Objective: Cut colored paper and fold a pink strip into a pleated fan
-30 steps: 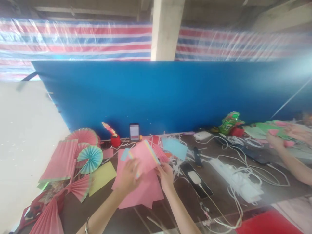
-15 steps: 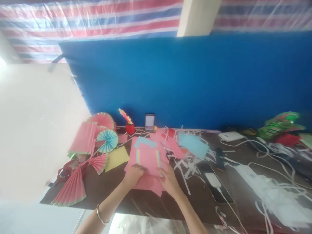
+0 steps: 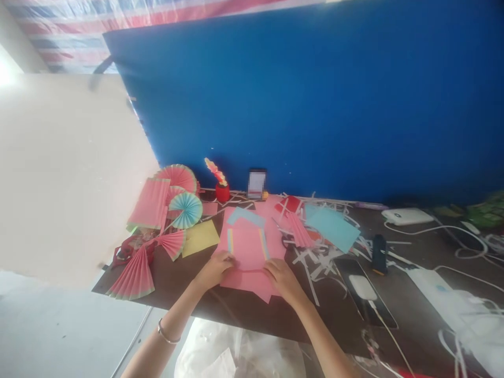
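A pink sheet of paper (image 3: 247, 249) with blue and yellow strips along its left and right edges lies before me, over more pink sheets (image 3: 252, 286). At its near left corner, my left hand (image 3: 216, 269) pinches the paper between thumb and fingers. My right hand (image 3: 282, 277) closes on the near right corner in the same way. Between the hands runs a narrow fold or raised edge. Just beyond the sheet is a light blue paper strip (image 3: 246, 217). A yellow sheet (image 3: 200, 239) lies left of the pink paper.
Pleated pink fans (image 3: 132, 281) and a blue round fan (image 3: 186, 210) crowd the left. White paper scraps (image 3: 321, 268), a blue sheet (image 3: 334, 226) and a phone (image 3: 380, 302) with a white charger lie to the right. A power strip (image 3: 437, 289) and cables stretch farther right.
The view has tilted down and shifted left. My right hand has drawn back to the paper's near right corner, and both hands now grip the near edge.
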A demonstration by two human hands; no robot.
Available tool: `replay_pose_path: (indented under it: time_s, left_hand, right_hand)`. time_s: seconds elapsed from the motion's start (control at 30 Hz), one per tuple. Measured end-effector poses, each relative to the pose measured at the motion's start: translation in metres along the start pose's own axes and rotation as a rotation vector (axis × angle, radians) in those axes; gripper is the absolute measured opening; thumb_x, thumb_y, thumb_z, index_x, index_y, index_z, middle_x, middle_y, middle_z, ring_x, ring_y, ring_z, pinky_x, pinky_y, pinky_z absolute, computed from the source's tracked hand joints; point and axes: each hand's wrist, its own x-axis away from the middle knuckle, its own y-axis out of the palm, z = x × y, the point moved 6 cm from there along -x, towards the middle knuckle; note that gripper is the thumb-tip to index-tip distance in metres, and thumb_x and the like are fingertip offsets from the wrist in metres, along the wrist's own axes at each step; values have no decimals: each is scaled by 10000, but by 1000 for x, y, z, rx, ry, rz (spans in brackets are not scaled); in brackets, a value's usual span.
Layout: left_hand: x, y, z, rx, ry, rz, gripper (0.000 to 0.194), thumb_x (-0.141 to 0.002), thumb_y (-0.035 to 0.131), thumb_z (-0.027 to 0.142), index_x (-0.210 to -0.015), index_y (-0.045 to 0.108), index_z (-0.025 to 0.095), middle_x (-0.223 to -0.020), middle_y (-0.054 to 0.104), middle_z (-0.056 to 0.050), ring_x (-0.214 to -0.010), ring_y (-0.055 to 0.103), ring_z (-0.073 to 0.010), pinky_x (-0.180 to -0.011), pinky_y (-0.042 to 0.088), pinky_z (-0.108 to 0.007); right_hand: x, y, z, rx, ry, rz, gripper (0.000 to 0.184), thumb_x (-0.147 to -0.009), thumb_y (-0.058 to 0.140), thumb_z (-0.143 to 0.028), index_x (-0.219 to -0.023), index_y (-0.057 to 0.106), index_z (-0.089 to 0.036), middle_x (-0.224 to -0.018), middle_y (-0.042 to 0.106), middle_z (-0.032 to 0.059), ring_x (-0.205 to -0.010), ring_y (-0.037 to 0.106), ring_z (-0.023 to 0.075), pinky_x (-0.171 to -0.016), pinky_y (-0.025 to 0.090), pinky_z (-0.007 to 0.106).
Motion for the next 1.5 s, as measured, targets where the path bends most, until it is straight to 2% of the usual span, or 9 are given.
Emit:
replay_pose_path:
  time_s: [0.1, 0.2, 0.4, 0.6, 0.83, 1.07, 1.37, 1.5]
  left_hand:
    - [-3, 2, -3, -119, 19, -7, 343, -768, 444, 31, -966, 658, 213, -931, 633, -54, -923, 552, -168, -801, 457, -294]
    - [-4, 5, -8, -200, 18, -9, 351, -763, 452, 39, -998, 645, 212, -937, 655, -52, -880, 579, -175, -752, 462, -293]
    - [-5, 7, -16, -283, -2, 42, 302, -763, 457, 51, -968, 632, 189, -958, 670, -65, -851, 610, -197, -741, 468, -309]
    - [-6, 4, -15, -284, -5, 73, 290, -780, 455, 64, -1007, 594, 178, -975, 652, -71, -932, 577, -205, -803, 454, -333]
    - [-2, -1, -12, -187, 13, 129, 167, -834, 477, 184, -902, 630, 193, -1007, 633, -42, -929, 570, -169, -847, 438, -315]
    - [1, -5, -23, 34, -110, 232, 148, -823, 506, 221, -775, 644, 198, -1015, 633, -33, -887, 597, -145, -798, 463, -277]
    - [-2, -4, -30, 178, -231, 260, 115, -782, 539, 215, -720, 631, 187, -981, 639, -47, -882, 603, -159, -800, 476, -297]
    - [-6, -7, -29, 216, -255, 295, 124, -752, 563, 210, -639, 594, 166, -1027, 621, -86, -1002, 569, -190, -883, 451, -340]
  right_hand:
    - [2, 0, 5, 36, 1, 10, 306, -918, 337, -322, -804, 600, -215, -803, 605, 52, -804, 547, 197, -773, 416, 367]
    - [4, 1, 7, 58, 4, 11, 299, -919, 335, -310, -838, 606, -213, -846, 605, 61, -830, 544, 197, -784, 416, 364]
    - [4, 1, 5, 84, 27, 9, 320, -924, 298, -277, -884, 606, -201, -885, 614, 78, -865, 550, 213, -801, 422, 379]
    - [2, 0, 4, 46, 48, 61, 284, -900, 309, -226, -908, 592, -204, -861, 604, 73, -832, 551, 213, -776, 439, 382]
    - [1, -3, 6, -88, 72, 96, 201, -887, 406, -277, -820, 587, -221, -816, 601, 50, -800, 553, 202, -747, 446, 355]
    - [3, 3, 16, -141, 87, 143, 173, -880, 435, -289, -795, 563, -211, -806, 562, 53, -797, 532, 196, -731, 453, 357]
    - [2, 3, 28, -210, 219, 134, 174, -846, 462, -306, -705, 504, -213, -839, 525, 53, -847, 516, 203, -744, 452, 358]
    - [-1, 1, 30, -198, 264, 154, 206, -824, 489, -331, -659, 453, -212, -809, 507, 44, -817, 497, 197, -733, 441, 349]
